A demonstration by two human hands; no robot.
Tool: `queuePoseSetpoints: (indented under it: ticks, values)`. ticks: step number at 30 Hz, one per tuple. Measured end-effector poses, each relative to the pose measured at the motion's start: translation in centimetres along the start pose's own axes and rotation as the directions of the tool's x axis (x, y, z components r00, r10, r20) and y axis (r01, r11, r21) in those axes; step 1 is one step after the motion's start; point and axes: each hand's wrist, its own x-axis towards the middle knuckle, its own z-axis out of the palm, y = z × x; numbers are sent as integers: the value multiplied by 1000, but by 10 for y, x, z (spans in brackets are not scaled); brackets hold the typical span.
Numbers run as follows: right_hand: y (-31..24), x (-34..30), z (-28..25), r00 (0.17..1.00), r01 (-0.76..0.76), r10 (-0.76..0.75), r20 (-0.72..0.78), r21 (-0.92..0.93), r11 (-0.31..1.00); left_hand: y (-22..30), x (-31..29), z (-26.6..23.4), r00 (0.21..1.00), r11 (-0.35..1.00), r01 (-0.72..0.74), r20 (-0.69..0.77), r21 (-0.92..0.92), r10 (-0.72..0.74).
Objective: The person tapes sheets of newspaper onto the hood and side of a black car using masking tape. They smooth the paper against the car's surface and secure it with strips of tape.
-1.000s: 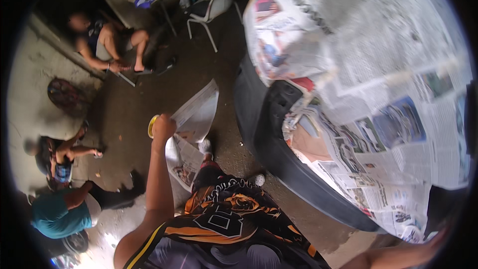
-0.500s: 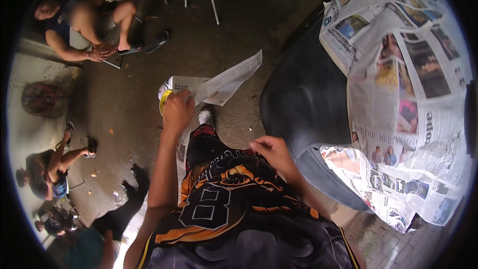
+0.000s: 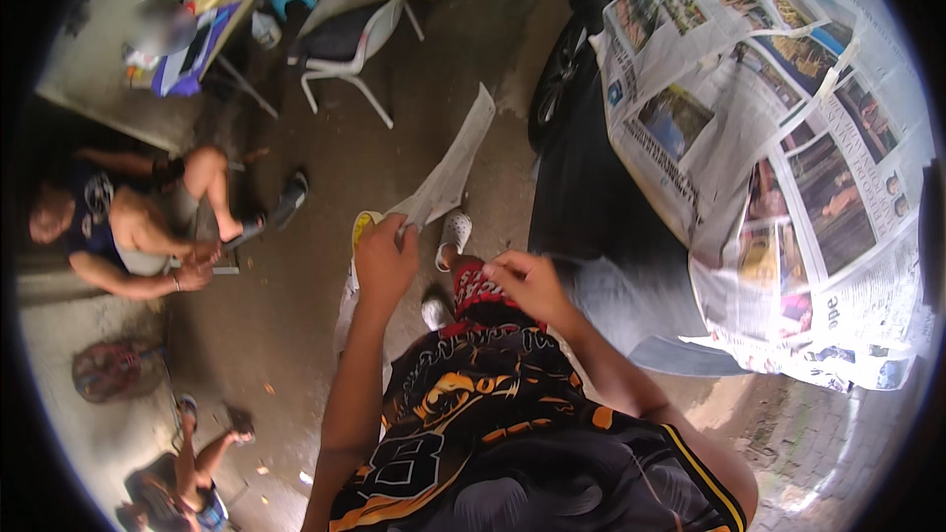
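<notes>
In front of my body, my left hand (image 3: 386, 261) is closed around a folded newspaper sheet (image 3: 448, 172) and a roll of tape with a yellow core (image 3: 363, 225). The sheet sticks up and away from me, and part of it also hangs below the hand. To its right, my right hand (image 3: 522, 281) is raised with its fingers curled together; whatever they may pinch is hidden. Several newspaper sheets (image 3: 729, 138) cover part of the dark car (image 3: 601, 207) at my right, with tape strips across them.
A white chair (image 3: 360, 30) stands ahead, beside a cluttered table (image 3: 222, 34). At the left, one person (image 3: 128, 222) sits near the wall, with a round caged fan (image 3: 106, 370) farther down. Another seated person (image 3: 177, 488) is at the lower left. Paving (image 3: 818, 443) lies at the lower right.
My view has turned, bringing the table and more of the chair into sight. Both hands keep their hold and pose, and the newspaper sheet now points more upright.
</notes>
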Motion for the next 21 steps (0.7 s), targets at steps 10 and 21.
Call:
queuePoseSetpoints:
  ticks: [10,21]
  values:
    - [-30,204,-67,974,214,-202,-99,121,969,47,296,92,960,713,279,191,-643,-203]
    - [-117,382,-230,658,327,-358,-663,-178,928,108,587,155,917,811,103,371,-576,147]
